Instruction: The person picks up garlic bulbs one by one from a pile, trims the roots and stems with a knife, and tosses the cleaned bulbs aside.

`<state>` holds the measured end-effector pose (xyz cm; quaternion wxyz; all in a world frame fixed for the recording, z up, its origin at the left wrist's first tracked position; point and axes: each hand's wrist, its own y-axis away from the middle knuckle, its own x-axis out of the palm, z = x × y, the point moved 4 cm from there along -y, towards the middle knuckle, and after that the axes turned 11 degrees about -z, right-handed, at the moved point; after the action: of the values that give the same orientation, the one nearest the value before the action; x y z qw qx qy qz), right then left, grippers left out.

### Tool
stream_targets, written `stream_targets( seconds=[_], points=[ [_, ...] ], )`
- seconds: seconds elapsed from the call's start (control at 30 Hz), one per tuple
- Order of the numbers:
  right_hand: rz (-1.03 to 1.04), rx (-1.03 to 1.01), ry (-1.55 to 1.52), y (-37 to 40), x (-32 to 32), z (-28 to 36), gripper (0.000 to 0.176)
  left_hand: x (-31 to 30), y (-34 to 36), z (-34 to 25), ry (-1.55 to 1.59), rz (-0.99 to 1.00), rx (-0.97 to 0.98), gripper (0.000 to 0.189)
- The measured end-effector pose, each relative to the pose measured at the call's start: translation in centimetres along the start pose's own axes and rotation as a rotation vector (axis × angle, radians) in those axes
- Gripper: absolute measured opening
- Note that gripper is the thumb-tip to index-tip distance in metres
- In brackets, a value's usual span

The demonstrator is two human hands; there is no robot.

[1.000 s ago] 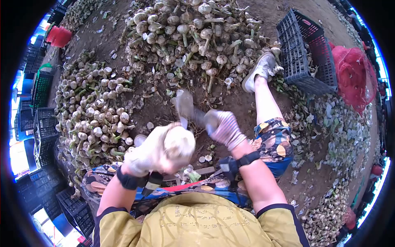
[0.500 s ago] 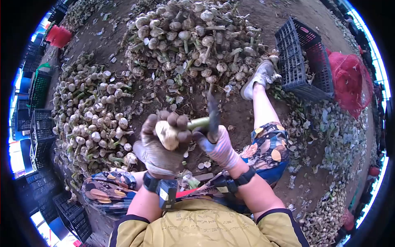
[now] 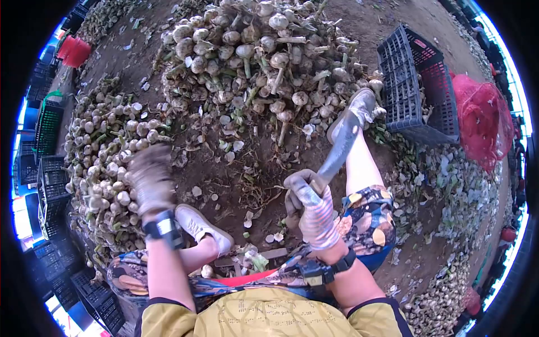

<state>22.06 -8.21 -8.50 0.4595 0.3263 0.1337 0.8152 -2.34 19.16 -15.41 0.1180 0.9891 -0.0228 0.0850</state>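
Note:
My left hand [image 3: 150, 178], in a soiled glove, is smeared by motion over the right side of a heap of trimmed garlic bulbs [image 3: 106, 168]; its fingers do not show clearly. In my right hand [image 3: 314, 210], also gloved, is a knife [image 3: 339, 153], fingers wrapped round its handle. The wide dark blade slants up and right, overlapping my right shoe [image 3: 362, 104] and shin in this view. Ahead lies a larger pile of garlic with stems [image 3: 247, 50].
A black plastic crate [image 3: 401, 84] lies at the right, beside a red mesh bag [image 3: 483, 118]. Loose skins and stem cuttings [image 3: 255, 185] litter the soil between my feet. My left shoe [image 3: 205, 230] is near the left heap. More crates [image 3: 53, 182] line the far left.
My left hand has swung left from the middle to the left heap; the garlic bulb it held no longer shows. My right hand has moved right and down, its knife now tilted up and right.

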Motion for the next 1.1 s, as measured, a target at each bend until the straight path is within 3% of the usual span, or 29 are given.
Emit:
stream_targets(
  seconds=[0.03,0.07,0.1,0.17,0.2,0.23,0.3,0.33,0.47,0.5,0.57,0.6,0.63,0.67,0.7,0.73,0.77,0.83,0.87,0.9,0.93,1.0,1.03,1.1],
  points=[
    [-0.003,0.006,-0.012,0.0,0.0,0.3,0.012,5.4,0.2,3.9,0.217,0.208,-0.197,0.022],
    [-0.036,0.022,0.029,0.0,0.0,0.8,0.012,11.8,3.3,4.9,0.081,0.085,-0.448,0.015],
    [-0.047,0.034,0.021,-0.3,-0.2,1.0,0.013,14.9,3.0,9.0,-0.195,0.201,-0.445,0.029],
    [-0.092,0.072,0.041,-0.4,-0.4,2.1,0.014,21.1,2.8,16.0,-0.556,0.336,-0.167,0.05],
    [-0.127,0.096,0.061,-0.5,-0.4,2.7,0.015,23.5,3.1,18.9,-0.829,0.219,0.137,0.058],
    [-0.146,0.056,0.017,-0.8,-0.5,2.5,0.016,26.8,4.7,17.1,-0.875,0.327,0.068,0.071],
    [-0.148,0.074,0.03,-1.3,-0.9,2.6,0.017,29.2,4.7,19.6,-1.219,0.299,0.165,0.083],
    [-0.171,0.095,0.029,-1.4,-0.9,2.7,0.017,29.6,4.7,20.7,-1.369,0.377,0.188,0.089],
    [-0.176,0.126,0.114,-1.6,-1.1,2.5,0.016,27.4,3.7,21.3,-1.235,0.508,0.183,0.084],
    [-0.175,0.123,0.107,-1.5,-1.2,2.5,0.016,26.5,4.0,19.9,-1.106,0.504,-0.011,0.075],
    [-0.079,0.039,0.175,-1.8,-1.5,2.3,0.01,23.3,3.6,22.3,-0.475,0.462,-0.173,0.064],
    [-0.069,0.034,0.194,-1.9,-1.6,2.2,0.01,21.1,3.2,22.6,-0.335,0.607,-0.241,0.06],
    [-0.077,0.074,0.211,-1.8,-1.5,2.3,0.008,19.2,3.4,22.1,-0.192,0.745,-0.306,0.055],
    [-0.068,0.052,0.288,-1.8,-1.4,2.4,0.007,18.2,5.8,17.2,-0.205,0.596,-0.534,0.052],
    [-0.057,0.03,0.364,-2.0,-1.5,2.1,0.006,17.6,7.1,13.9,-0.124,0.621,-0.543,0.054],
    [-0.016,-0.156,0.502,-2.3,-1.3,1.8,0.004,16.9,8.4,11.2,-0.09,0.61,-0.569,0.057],
    [0.041,-0.215,0.552,-2.4,-1.1,1.5,0.005,16.2,9.6,8.5,-0.057,0.598,-0.596,0.061],
    [0.119,-0.439,0.842,-2.2,-1.3,0.3,0.013,15.9,11.9,1.9,-0.144,0.667,-0.52,0.066],
    [0.126,-0.442,0.831,-1.8,-0.7,0.8,0.013,15.1,12.5,0.6,-0.127,0.766,-0.457,0.07],
    [0.197,-0.555,0.988,-1.0,0.3,1.5,0.017,15.4,13.7,-2.0,0.02,0.847,-0.443,0.061],
    [0.269,-0.666,1.145,-0.3,1.2,1.8,0.022,15.4,14.8,-4.1,-0.111,0.836,-0.406,0.056],
    [0.338,-0.662,1.104,0.5,1.7,1.7,0.024,14.8,16.1,-5.9,-0.257,0.81,-0.302,0.047],
    [0.4,-0.658,1.075,0.9,1.9,1.6,0.026,14.4,16.4,-5.8,-0.288,0.779,-0.186,0.053],
    [0.432,-0.67,1.07,1.5,2.1,1.8,0.027,13.8,17.0,-6.0,-0.279,0.824,-0.178,0.061]
  ],
)
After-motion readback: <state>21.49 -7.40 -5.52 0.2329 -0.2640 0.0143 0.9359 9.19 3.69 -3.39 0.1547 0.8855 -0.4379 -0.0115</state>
